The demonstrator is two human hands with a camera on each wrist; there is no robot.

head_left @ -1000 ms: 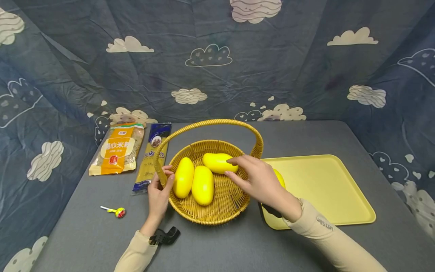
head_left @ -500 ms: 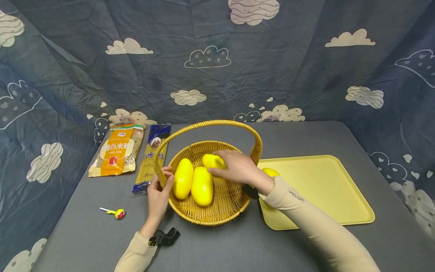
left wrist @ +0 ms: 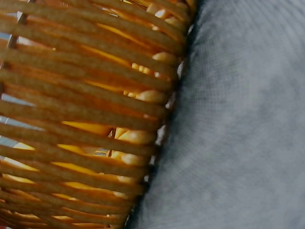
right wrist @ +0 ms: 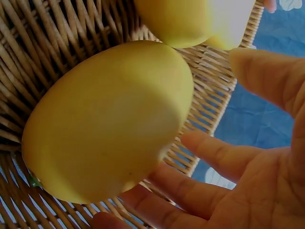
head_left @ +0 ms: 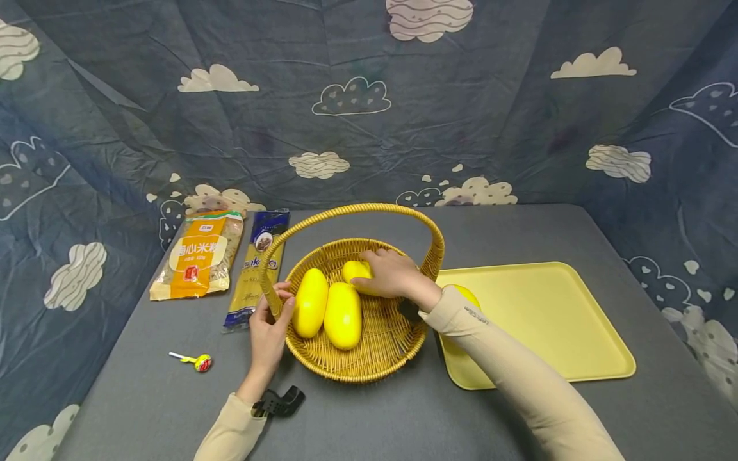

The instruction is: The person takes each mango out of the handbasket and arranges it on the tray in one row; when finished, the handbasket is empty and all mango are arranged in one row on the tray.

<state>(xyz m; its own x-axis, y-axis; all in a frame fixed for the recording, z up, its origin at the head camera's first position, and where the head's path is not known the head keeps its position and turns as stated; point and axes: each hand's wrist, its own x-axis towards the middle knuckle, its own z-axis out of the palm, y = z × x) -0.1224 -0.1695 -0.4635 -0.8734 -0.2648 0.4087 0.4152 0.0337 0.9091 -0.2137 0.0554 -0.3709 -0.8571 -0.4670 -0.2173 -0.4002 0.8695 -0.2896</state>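
A round wicker basket (head_left: 375,339) with a tall arched handle holds several yellow mangoes. One mango (head_left: 311,303) lies at the left, another mango (head_left: 343,316) beside it. My left hand (head_left: 270,333) grips the basket's left rim at the foot of the handle; the left wrist view shows only the woven side (left wrist: 81,105) close up. My right hand (head_left: 391,272) reaches over the basket's right rim to the back mango (head_left: 354,271), covering its right part. In the right wrist view its fingers lie along the edge of that mango (right wrist: 109,119), thumb spread away from it.
Right of the basket lies a yellow tray (head_left: 553,320) with another mango (head_left: 468,296), partly hidden by my right sleeve. At the left are an orange-labelled food bag (head_left: 198,256), a blue-and-gold pasta packet (head_left: 254,275) and a lollipop (head_left: 193,361). A cloud-patterned cloth hangs behind.
My right hand has moved left and lower into the basket, from the back mango's right end to over its right part. My left hand stays at the rim.
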